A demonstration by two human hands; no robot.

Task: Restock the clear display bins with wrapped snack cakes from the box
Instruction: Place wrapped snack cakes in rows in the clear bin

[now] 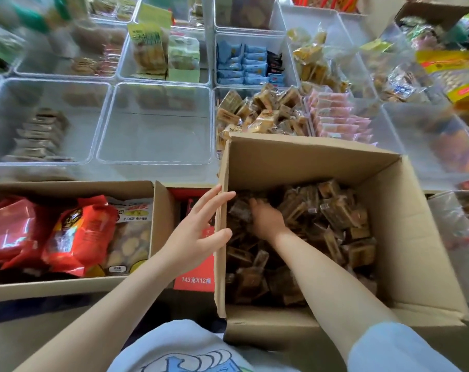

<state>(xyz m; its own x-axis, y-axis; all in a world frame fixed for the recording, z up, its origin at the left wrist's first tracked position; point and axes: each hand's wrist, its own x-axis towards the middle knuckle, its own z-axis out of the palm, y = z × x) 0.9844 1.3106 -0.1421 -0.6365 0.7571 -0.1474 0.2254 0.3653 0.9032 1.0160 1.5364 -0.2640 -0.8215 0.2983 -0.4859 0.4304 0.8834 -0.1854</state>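
Pale blue shirt (185, 350) w/ a printed graphic sits at bottom edge, both bare forearms reaching fwd from it. Right hand (267, 218) is down inside the open cardboard box (405, 237), fingers buried among the wrapped snack cakes (332, 210); fingertips are hidden by the wrappers, so can't tell whether its grip has closed on a cake or not. Left hand (198, 229) is at the box's left flap (221, 237), fingers straight and spread, thumb touching the flap's edge; grip released, holding nothing. Box is about half full of brown cakes in clear wrap, piled loose. Just beyond the box's far wall, a clear display bin (263, 111) holds similar tan cakes, heaped. Left of that, an almost bare clear bin (158, 124); further left, another bin (40, 130) w/ a row of dark-wrapped items, blurred. Pink packets (338, 119) fill the bin to the right of the tan cakes, blue packets (244, 65) the one behind. Second carton (72, 288) at left holds red snack bags (77, 232) and a clear bag of round biscuits. Red carton (194, 275) between the two boxes reads 143 x12.
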